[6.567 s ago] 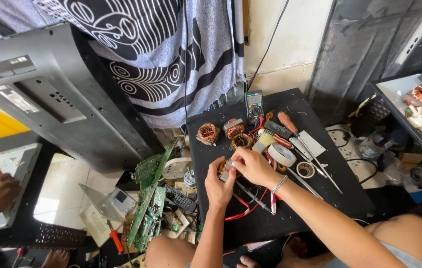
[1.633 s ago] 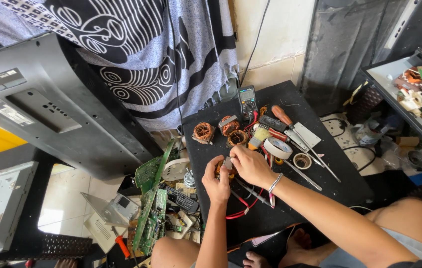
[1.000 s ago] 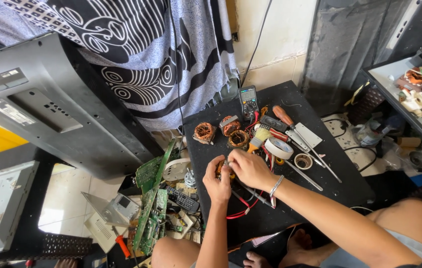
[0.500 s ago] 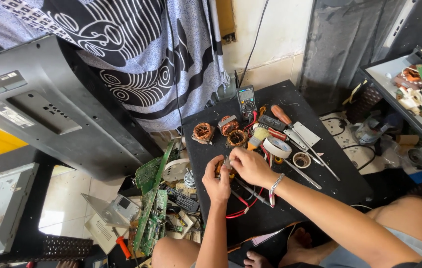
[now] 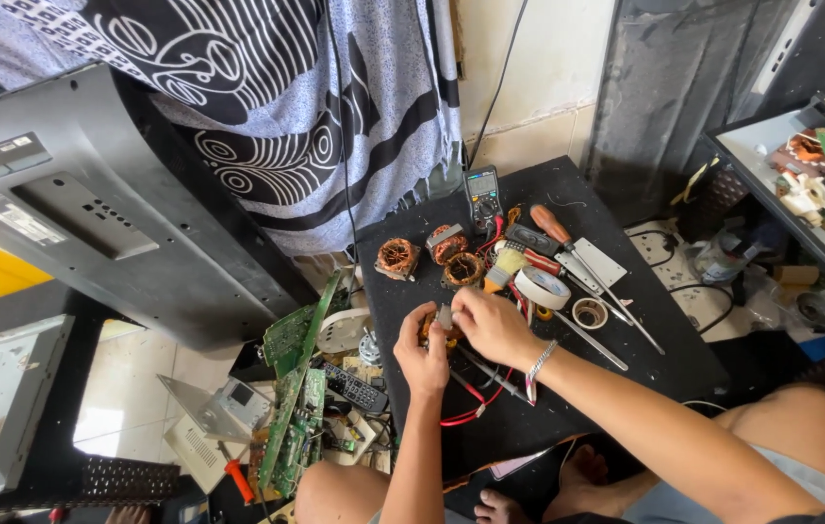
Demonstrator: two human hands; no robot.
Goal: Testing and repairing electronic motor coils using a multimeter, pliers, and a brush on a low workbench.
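Both hands meet over the near left part of a black felt-covered work board point(image 5: 626, 378), forearms rising from the bottom edge of the view and converging. The left hand point(image 5: 422, 354) is curled, fingers cupped round a small copper-wound coil with a grey core point(image 5: 440, 322), and the right hand point(image 5: 490, 325), a beaded bracelet point(image 5: 536, 367) at its wrist, bends over it from the right, fingertips pinching its top. The coil is mostly hidden between the fingers, so its long axis cannot be told. It sits just inside the board's left edge, beyond which green circuit boards point(image 5: 291, 408) stand on edge. Red and black test leads point(image 5: 476, 398) trail under the wrists toward the near edge. Just beyond the hands lie three more copper-wound coils point(image 5: 432, 254), a roll of white tape point(image 5: 542, 286), a screwdriver with an orange handle point(image 5: 568, 243) and a dark handheld multimeter point(image 5: 481, 189). The board's right half lies bare. A grey television back panel point(image 5: 82, 213) leans at far left
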